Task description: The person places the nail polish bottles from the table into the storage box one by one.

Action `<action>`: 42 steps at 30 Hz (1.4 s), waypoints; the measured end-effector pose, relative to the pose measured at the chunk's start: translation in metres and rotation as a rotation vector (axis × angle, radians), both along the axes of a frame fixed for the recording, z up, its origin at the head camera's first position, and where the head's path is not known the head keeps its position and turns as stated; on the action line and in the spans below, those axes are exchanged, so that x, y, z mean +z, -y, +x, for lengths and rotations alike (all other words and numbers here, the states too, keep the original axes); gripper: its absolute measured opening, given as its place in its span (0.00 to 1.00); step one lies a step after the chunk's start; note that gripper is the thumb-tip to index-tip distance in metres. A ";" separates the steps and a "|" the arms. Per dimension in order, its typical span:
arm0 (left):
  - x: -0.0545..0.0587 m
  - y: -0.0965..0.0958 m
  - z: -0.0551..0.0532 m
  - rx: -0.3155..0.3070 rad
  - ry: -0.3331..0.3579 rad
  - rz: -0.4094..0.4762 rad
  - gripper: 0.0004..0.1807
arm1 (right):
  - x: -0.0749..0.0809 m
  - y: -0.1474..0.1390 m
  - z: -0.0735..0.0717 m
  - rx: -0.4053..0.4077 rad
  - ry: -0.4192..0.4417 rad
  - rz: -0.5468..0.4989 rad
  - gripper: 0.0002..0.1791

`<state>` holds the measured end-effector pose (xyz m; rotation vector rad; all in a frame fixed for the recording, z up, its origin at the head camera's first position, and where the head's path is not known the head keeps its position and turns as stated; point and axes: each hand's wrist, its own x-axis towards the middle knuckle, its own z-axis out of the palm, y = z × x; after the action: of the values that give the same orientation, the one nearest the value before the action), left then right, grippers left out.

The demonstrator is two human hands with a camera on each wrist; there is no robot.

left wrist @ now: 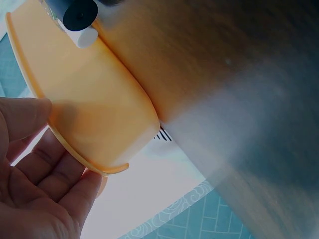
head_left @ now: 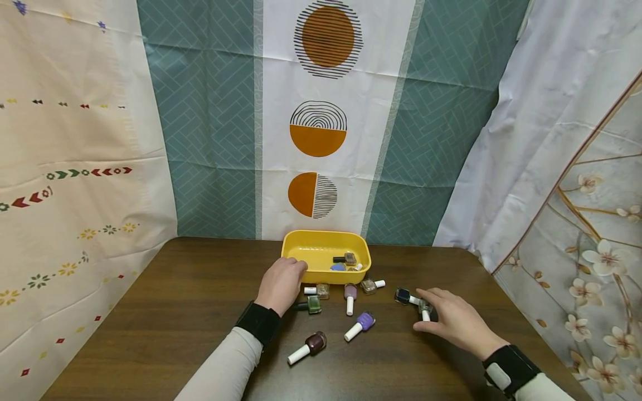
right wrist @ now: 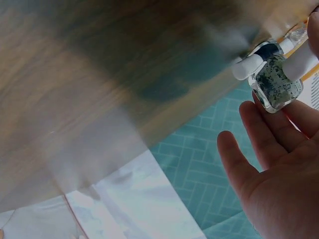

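Note:
My left hand (head_left: 282, 283) grips the near left rim of a yellow plastic tub (head_left: 296, 239); in the left wrist view the thumb (left wrist: 25, 117) lies on one side of its wall, the other fingers across the rim. On the right, my right hand (head_left: 453, 318) holds a clear glitter nail polish bottle (right wrist: 276, 82) with a white cap, fingertips at the glass and thumb by the cap. Just behind it lies a dark blue nail polish bottle (head_left: 402, 296). A green nail polish bottle (head_left: 314, 304) with a black cap lies beside the left hand.
Several more bottles lie on the brown table (head_left: 165, 312), including a maroon one (head_left: 316, 343), a purple one (head_left: 366, 320) and a mauve one (head_left: 350, 291). Inside the tub are a black-capped bottle (head_left: 349, 259) and a blue one (head_left: 338, 267). A patterned curtain (head_left: 215, 139) hangs behind.

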<state>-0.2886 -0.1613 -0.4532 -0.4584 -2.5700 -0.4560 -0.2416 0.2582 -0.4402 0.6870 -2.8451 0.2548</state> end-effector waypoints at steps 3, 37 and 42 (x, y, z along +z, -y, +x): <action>0.000 0.000 0.000 0.002 0.006 0.000 0.02 | 0.002 0.004 -0.001 -0.003 0.009 0.005 0.45; -0.003 0.001 -0.002 -0.003 -0.004 -0.014 0.02 | 0.002 0.024 -0.011 0.034 -0.004 0.010 0.45; -0.002 0.001 -0.003 -0.009 -0.001 0.000 0.02 | 0.002 0.027 -0.011 0.024 -0.005 0.007 0.45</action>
<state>-0.2911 -0.1623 -0.4550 -0.4699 -2.5678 -0.4583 -0.2529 0.2315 -0.4382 0.7228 -2.8361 0.2466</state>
